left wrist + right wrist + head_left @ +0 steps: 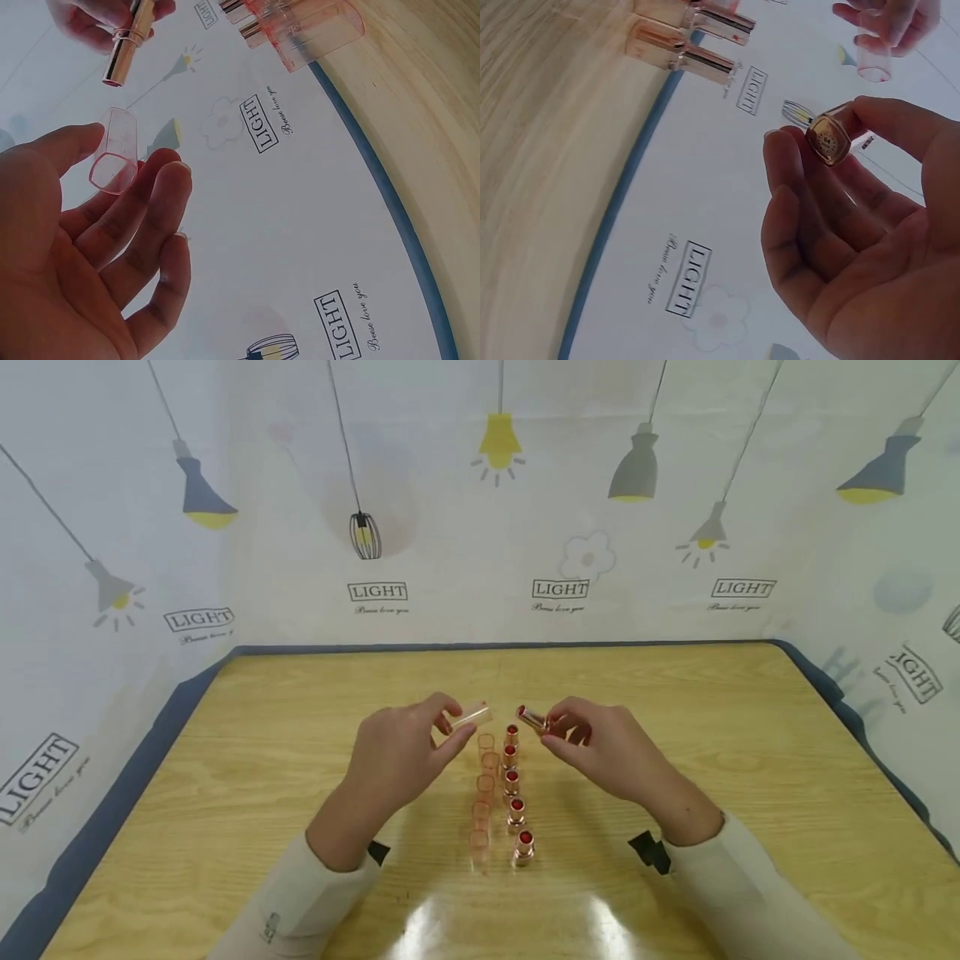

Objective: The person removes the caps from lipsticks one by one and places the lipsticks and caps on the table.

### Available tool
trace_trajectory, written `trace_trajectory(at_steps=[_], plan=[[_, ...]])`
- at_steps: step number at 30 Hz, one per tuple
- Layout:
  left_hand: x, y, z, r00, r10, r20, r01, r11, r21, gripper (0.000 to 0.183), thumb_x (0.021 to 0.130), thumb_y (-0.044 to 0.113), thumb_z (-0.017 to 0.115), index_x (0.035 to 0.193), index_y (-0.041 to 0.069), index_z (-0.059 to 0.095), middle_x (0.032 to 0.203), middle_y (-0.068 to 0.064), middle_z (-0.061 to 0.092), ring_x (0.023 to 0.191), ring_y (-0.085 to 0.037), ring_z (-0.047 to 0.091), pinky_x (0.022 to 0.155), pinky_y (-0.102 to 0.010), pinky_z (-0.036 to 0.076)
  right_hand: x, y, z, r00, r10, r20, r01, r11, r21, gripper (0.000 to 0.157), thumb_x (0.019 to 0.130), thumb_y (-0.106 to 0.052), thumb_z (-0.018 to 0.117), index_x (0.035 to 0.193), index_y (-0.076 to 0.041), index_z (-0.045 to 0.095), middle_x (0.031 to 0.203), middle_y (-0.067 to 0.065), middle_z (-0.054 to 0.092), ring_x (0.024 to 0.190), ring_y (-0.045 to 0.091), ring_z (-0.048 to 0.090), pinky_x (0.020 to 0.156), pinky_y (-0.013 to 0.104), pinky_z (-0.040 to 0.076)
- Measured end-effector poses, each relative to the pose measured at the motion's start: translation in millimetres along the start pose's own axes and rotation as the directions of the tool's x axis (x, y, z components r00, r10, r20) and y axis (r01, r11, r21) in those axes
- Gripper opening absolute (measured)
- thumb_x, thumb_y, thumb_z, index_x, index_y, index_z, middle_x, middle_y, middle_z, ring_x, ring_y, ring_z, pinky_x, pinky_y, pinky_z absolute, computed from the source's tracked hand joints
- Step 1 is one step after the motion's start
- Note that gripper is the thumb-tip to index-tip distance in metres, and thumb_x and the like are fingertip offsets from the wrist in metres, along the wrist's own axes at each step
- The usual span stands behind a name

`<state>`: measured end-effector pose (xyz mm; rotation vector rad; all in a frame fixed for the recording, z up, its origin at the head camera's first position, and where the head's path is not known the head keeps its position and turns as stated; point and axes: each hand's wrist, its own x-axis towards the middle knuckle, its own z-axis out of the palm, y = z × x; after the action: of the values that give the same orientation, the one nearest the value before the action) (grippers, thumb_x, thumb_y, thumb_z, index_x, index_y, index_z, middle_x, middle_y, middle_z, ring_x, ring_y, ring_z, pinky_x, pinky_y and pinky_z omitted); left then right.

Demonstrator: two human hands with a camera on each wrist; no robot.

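Observation:
My left hand [396, 750] pinches a clear lipstick cap [476, 714] between thumb and fingers, tilted above the table; its pink-edged mouth shows in the left wrist view. Opposite it, my right hand [606, 745] pinches an uncapped lipstick [531, 719] with a shiny rose-gold tube and a dark red tip that points toward the cap. The two are apart. In the right wrist view the lipstick's stamped base [829, 142] faces the camera. Below the hands stand a column of several uncapped lipsticks [517, 812] and, left of it, several clear caps [481, 816].
Both columns run toward the near edge of the light wood table [262, 793]. A white backdrop [450, 543] printed with lamps and "LIGHT" rises behind and at both sides, with a dark blue border along the table. Black straps [651, 852] show by the wrists.

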<state>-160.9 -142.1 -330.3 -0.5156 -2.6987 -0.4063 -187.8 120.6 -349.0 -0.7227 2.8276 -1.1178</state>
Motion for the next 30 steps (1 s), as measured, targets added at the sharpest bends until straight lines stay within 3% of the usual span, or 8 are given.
trace_trajectory(at_steps=[9,13,19,24,30], plan=[[0.0,0.0,3.0,0.999,-0.023,0.036,0.023,1.000,-0.001,0.028,0.094,0.045,0.067,0.103,0.019,0.070,0.080,0.008,0.073,0.051,-0.002,0.053,0.047,-0.022,0.037,29,23,5.6,0.991,0.021,0.132,-0.022,1.000,0.007,0.022,0.095,-0.024,0.068,0.109,-0.007,0.063,0.098,0.006,0.076,0.091,0.019,0.073,0.075,0.034,0.057],[-0.3,0.4,4.3,0.997,-0.030,0.066,0.030,1.000,-0.001,0.028,0.094,0.046,0.066,0.103,0.019,0.070,0.081,0.009,0.072,0.051,-0.002,0.050,0.047,-0.022,0.037,42,32,7.6,0.990,0.055,0.131,-0.055,0.998,-0.006,0.023,0.095,-0.025,0.068,0.110,-0.007,0.065,0.104,0.007,0.073,0.098,0.022,0.069,0.081,0.040,0.056],[-0.9,0.8,5.0,0.994,-0.046,0.102,0.045,0.999,0.013,0.029,0.094,0.048,0.066,0.103,0.021,0.070,0.080,0.009,0.068,0.049,-0.004,0.044,0.047,-0.022,0.035,56,43,18.2,0.987,0.089,0.134,-0.086,0.996,-0.026,0.022,0.092,-0.024,0.073,0.106,-0.007,0.070,0.088,0.006,0.066,0.078,0.019,0.058,0.069,0.033,0.048],[-1.5,0.2,4.6,0.997,-0.049,0.063,0.048,0.999,0.022,0.031,0.093,0.048,0.067,0.104,0.020,0.071,0.081,0.002,0.056,0.045,-0.010,0.036,0.044,-0.023,0.031,67,52,30.3,0.973,0.110,0.203,-0.110,0.994,-0.010,0.024,0.091,-0.023,0.075,0.107,-0.006,0.068,0.084,0.004,0.068,0.073,0.014,0.060,0.066,0.029,0.049],[-1.9,0.1,5.1,1.000,-0.008,-0.010,0.009,1.000,0.010,0.030,0.092,0.046,0.070,0.104,0.019,0.072,0.082,0.001,0.055,0.043,-0.009,0.031,0.042,-0.022,0.027,74,53,37.7,0.955,0.104,0.277,-0.098,0.995,-0.035,0.021,0.091,-0.021,0.075,0.105,-0.007,0.067,0.090,0.005,0.071,0.079,0.014,0.064,0.070,0.029,0.052]])
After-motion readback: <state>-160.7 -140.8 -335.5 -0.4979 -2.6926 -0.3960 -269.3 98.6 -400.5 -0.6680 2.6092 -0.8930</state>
